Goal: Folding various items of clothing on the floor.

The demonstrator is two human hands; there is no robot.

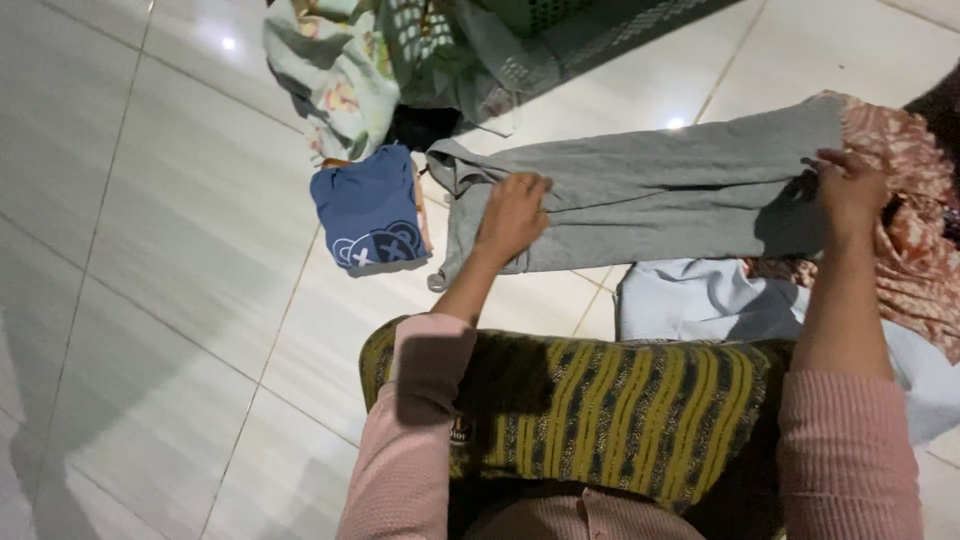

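Floor (170, 230) of glossy pale tiles fills most of the frame, thin grout lines, two lamp glints near the top. Grey garment (650, 190) is next largest: soft knit, matte, laid flat in a long band across the upper right, folded lengthwise, its waistband end bunched toward upper centre. Judged step: smoothing and folding this piece on the floor; the next fold likely calls for one end being lifted over the other with the edges kept aligned.

Striped cloth (610, 410), yellow and dark, woven look, spans the lower centre over the person's lap. Brown patterned fabric (915, 250) drapes at the right edge, thin and crumpled. Pale blue cloth (700, 300) lies under the grey garment's lower edge, smooth. Floral light fabric (335, 80) is heaped at upper centre-left, beside a green plastic basket (530, 15) with a grid wall. Folded blue shirt (372, 210), with a white print, sits just left of the grey garment, a compact rectangle.

Left hand (512, 215) rests palm-down, fingers spread flat, pressing the grey garment near its bunched end. Right hand (850, 190) curls its fingers on the opposite end, seemingly pinching the edge. Pink ribbed sleeves cover both arms.
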